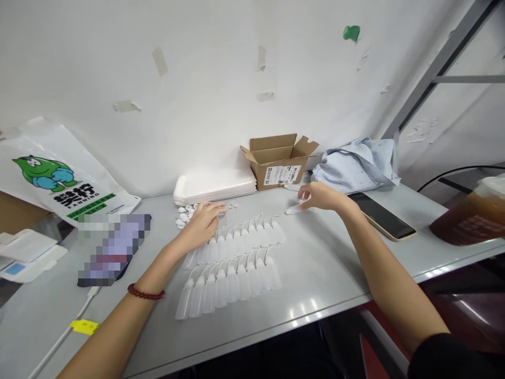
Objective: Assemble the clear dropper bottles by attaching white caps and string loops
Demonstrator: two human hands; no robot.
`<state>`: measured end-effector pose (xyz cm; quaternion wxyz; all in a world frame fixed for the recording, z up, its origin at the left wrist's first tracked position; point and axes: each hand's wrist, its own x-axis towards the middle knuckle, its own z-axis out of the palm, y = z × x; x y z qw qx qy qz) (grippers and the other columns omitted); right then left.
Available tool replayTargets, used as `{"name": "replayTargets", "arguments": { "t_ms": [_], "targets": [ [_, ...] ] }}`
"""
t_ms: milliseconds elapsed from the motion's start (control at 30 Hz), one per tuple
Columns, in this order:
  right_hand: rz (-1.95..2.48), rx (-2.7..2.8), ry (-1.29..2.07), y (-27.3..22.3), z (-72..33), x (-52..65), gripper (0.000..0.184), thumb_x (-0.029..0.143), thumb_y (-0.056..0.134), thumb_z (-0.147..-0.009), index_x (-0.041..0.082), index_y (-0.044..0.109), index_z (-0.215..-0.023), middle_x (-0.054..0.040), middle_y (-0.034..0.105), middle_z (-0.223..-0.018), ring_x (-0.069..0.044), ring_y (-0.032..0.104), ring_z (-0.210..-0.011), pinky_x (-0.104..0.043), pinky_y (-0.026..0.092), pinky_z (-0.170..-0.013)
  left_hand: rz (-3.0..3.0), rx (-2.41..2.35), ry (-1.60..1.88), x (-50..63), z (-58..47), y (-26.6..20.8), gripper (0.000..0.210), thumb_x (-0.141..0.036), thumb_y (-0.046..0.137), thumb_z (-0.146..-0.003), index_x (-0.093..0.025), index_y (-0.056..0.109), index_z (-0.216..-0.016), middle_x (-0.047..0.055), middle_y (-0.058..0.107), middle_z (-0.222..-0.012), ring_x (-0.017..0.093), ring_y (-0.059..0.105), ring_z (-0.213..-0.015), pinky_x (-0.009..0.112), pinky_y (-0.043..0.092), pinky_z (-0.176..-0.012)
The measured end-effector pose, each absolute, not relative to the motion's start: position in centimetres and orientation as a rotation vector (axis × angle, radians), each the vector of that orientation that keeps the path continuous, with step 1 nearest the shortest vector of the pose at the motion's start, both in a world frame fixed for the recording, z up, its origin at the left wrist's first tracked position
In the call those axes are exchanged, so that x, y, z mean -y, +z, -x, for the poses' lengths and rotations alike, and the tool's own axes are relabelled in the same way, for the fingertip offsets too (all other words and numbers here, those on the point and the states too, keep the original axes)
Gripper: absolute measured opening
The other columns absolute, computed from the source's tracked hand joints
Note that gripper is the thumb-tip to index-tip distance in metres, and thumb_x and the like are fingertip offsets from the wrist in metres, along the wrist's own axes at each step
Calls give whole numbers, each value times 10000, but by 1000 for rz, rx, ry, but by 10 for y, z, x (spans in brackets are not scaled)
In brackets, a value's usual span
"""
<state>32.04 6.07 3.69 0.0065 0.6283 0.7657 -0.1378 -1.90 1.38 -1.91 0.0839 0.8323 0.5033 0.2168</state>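
Note:
My left hand (203,223) reaches over the far row, its fingers stretched out and pointing right. Just beyond its fingertips lies a thin white cord loop (233,207). Beside that hand, several small white caps (182,217) are heaped, partly covered by it. My right hand (321,196) pinches a small translucent plastic tube (293,209) close to the table top. Below my left hand, translucent white tubes with corded tops lie side by side in two rows, a far row (246,239) and a near row (229,287). The left end of the far row is partly hidden by my left hand.
Against the wall stand a stack of white trays (215,187) and an open cardboard box (278,171). A light blue cloth bag (355,166), a phone (382,216) and a drink cup (469,216) are on the right. To the left are a blurred-out phone (116,250), a cable (59,337) and a printed bag (59,173).

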Motion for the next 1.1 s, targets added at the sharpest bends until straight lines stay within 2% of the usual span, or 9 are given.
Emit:
{"name": "replayTargets", "arguments": {
  "t_ms": [233,400,533,700,800,900,1000,1100],
  "targets": [
    [-1854,-2453,-467,29,-318,-67,263,283,697,-678,179,674,-918,-63,661,-934,-176,591,-750,-240,401,-569,-2443,-1504,645,-22,13,-23,390,-260,335,-891,-207,657,-1104,45,567,-1318,274,412,-1217,506,343,-1028],
    [-1788,-2483,-455,28,-309,-65,224,230,694,-670,172,677,-886,-59,664,-914,-169,582,-737,-239,393,-569,-2362,-1574,478,-20,7,-18,464,-483,359,-911,-205,627,-1168,64,481,-1410,341,318,-1301,555,294,-1030],
    [-1762,-2528,-407,30,-307,-61,187,197,673,-686,161,672,-870,-57,660,-916,-171,581,-765,-241,402,-605,-2411,-1573,426,-17,0,-18,508,-542,322,-914,-224,606,-1190,58,487,-1404,362,334,-1277,587,275,-1010],
    [-1837,-2474,-379,28,-306,-61,226,155,668,-674,155,666,-901,-67,657,-961,-179,589,-793,-237,415,-610,-2375,-1618,453,-14,-1,-15,525,-553,389,-880,-178,600,-1183,105,532,-1340,346,370,-1245,552,300,-1010],
    [-1842,-2486,-336,24,-304,-62,272,122,664,-661,163,666,-930,-70,652,-985,-192,588,-836,-238,416,-627,-2260,-1669,611,-11,2,-9,518,-510,428,-860,-154,586,-1202,115,552,-1314,318,388,-1244,488,356,-995],
    [-1826,-2494,-349,20,-301,-62,284,69,642,-656,173,671,-919,-65,655,-967,-195,588,-860,-230,408,-627,-2138,-1702,793,-8,5,-5,503,-478,447,-841,-158,596,-1199,106,579,-1291,296,423,-1231,422,440,-912],
    [-1826,-2493,-363,18,-299,-61,262,48,606,-675,171,674,-896,-73,660,-944,-201,593,-843,-235,399,-606,-1994,-1699,942,-6,7,-2,463,-429,491,-806,-177,625,-1170,89,600,-1269,276,507,-1165,388,471,-870],
    [-1822,-2540,-351,18,-299,-60,267,42,578,-695,166,664,-916,-81,656,-986,-208,585,-889,-245,405,-653,-1858,-1691,1036,-3,8,1,422,-376,524,-785,-183,645,-1141,83,623,-1231,262,592,-1058,381,491,-842]
  ]
}}
